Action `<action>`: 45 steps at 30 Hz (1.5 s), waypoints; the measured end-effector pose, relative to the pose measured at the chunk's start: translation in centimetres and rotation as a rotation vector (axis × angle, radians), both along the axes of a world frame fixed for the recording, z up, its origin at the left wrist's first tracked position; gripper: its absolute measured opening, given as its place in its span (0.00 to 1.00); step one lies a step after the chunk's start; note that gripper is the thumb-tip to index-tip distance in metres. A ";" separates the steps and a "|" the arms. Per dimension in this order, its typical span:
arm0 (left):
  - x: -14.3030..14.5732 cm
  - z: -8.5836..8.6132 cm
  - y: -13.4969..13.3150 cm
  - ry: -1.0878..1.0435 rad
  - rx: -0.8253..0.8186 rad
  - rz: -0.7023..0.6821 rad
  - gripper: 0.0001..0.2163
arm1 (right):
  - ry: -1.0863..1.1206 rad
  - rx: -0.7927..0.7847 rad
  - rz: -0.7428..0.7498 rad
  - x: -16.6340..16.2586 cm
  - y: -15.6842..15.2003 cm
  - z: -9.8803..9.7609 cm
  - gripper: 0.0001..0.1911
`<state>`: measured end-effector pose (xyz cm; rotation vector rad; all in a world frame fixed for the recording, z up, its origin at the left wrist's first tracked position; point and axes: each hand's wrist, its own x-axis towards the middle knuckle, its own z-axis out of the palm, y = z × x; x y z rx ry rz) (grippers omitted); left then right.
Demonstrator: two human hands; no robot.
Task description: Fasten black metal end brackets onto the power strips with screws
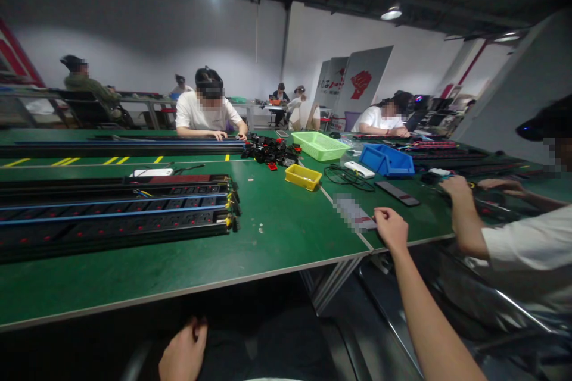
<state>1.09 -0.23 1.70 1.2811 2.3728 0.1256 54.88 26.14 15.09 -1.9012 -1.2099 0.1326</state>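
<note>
My right hand (391, 229) reaches over the table's front edge, its fingers curled and pinched at the near right corner of a flat, phone-like slab (367, 222). Most of that slab is blurred out; a dark red patch shows close to my fingertips. Beyond it lies a dark phone (397, 193), flat and untouched. Low in the view, my left hand (183, 352) is held below the table edge, over my lap. Its fingers are curled in, and nothing shows in them.
Long black power strips (179, 214) cover the table's left. Farther back are a pile of black and red parts (272, 152), a yellow tray (302, 177), a green basket (319, 146), a blue bin (388, 161) and a white power bank (359, 169). A co-worker's hands (458, 187) work at right.
</note>
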 end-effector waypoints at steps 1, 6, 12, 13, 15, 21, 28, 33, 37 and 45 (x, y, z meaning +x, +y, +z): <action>0.0 -0.1 0.0 0.001 0.004 0.002 0.24 | -0.004 -0.001 0.000 0.0 0.0 -0.1 0.20; -0.1 -0.5 -0.1 -0.001 0.024 -0.004 0.22 | -0.012 -0.030 -0.007 0.3 0.2 0.0 0.21; 0.1 -0.3 -0.3 0.030 0.045 0.005 0.22 | -0.174 -0.256 0.129 -0.7 1.8 1.4 0.45; 0.2 -0.3 -0.3 0.038 0.051 0.001 0.22 | -0.243 -0.287 0.151 -1.1 2.1 1.7 0.50; 0.3 -0.3 -0.4 0.042 0.057 -0.009 0.21 | -0.353 -0.366 0.163 -2.2 2.6 2.4 0.57; 0.6 -0.2 -0.6 0.028 0.083 0.007 0.21 | -0.460 -0.512 0.145 -4.2 3.0 3.3 0.59; 0.7 0.3 -0.4 0.019 0.049 0.005 0.21 | -0.445 -0.421 0.178 -3.7 3.2 2.6 0.57; 0.9 0.7 -0.2 0.032 0.038 -0.008 0.21 | -0.422 -0.357 0.175 -3.6 3.4 2.1 0.55; 0.8 2.9 0.1 0.081 -0.045 -0.199 0.22 | -0.459 -0.409 0.164 -4.1 2.2 3.1 0.58; -1.3 12.6 -0.7 -0.445 -0.040 -0.560 0.18 | -0.493 -0.095 0.231 -9.8 -1.5 6.9 0.32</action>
